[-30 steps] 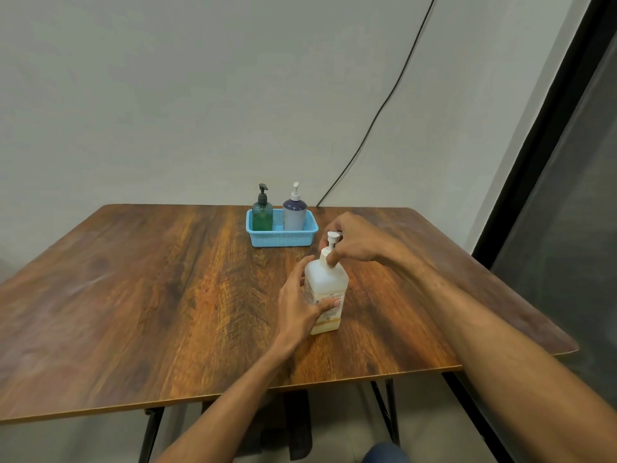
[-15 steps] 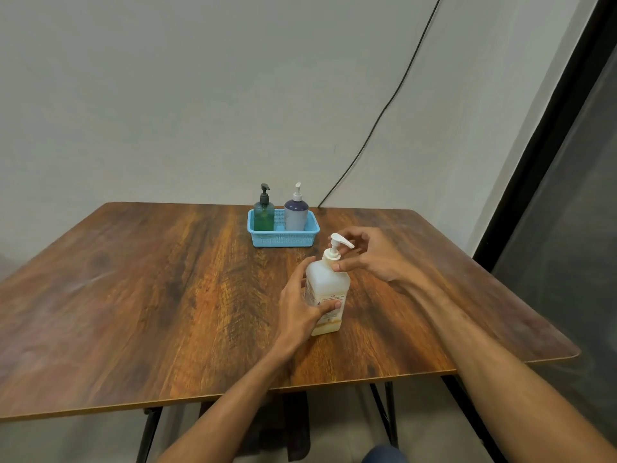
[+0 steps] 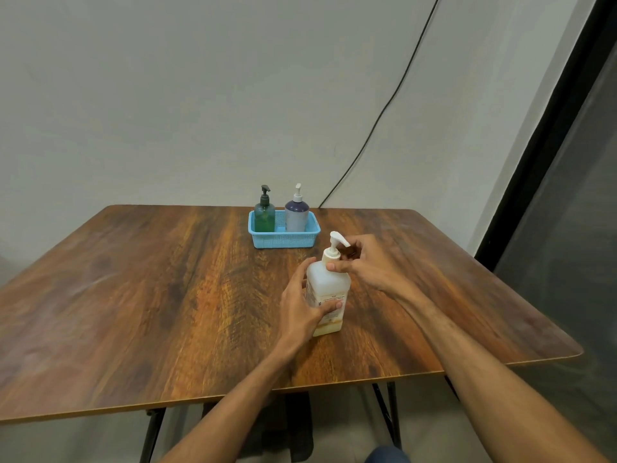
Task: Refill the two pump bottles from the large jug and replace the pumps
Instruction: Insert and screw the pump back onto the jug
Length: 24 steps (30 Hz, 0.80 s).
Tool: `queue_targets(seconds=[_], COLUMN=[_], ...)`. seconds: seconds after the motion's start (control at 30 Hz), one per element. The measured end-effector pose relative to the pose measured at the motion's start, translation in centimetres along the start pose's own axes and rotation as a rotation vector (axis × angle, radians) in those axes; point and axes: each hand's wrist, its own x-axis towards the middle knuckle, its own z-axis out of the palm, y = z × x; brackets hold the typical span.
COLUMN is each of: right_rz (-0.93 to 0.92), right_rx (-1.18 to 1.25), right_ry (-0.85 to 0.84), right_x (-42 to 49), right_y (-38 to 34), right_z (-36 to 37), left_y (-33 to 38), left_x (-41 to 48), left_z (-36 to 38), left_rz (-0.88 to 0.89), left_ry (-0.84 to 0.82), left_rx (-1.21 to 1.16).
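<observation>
Open tabletop [image 3: 133, 295] spans the frame's left half; mid-frame, the blue basket [image 3: 283, 241] and the large jug [image 3: 329, 285] just below it obstruct.

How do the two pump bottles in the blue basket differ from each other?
The green bottle is see-through with a black pump; the purple-grey bottle is opaque with a white pump. The green bottle stands left in the view, the purple-grey bottle right. Both stand upright in the blue basket, pumps on.

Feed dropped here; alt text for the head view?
The left hand grips the large white jug standing on the wooden table while the right hand pinches its pump at the neck. Behind, a green bottle and a purple bottle stand upright in a blue basket.
</observation>
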Motion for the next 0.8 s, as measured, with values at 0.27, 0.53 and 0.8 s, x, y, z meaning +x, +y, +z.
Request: queue_targets(seconds=[0.27,0.53,0.8], right_rz=[0.027,-0.004,-0.008], right_rx=[-0.031,-0.029,0.121], right_ry=[-0.033,0.015,0.15], right_x=[0.2,-0.1,-0.6], right_y=[0.0,0.1,0.1], right_z=[-0.1,0.4,1.2], left_y=[-0.1,0.1,-0.2], left_x=[0.0,0.0,0.0], left_z=[0.0,-0.1,0.0], left_rz=[0.002,0.008,0.014], left_ry=[0.004,0.006,-0.001], left_rx=[0.003,-0.019,-0.03])
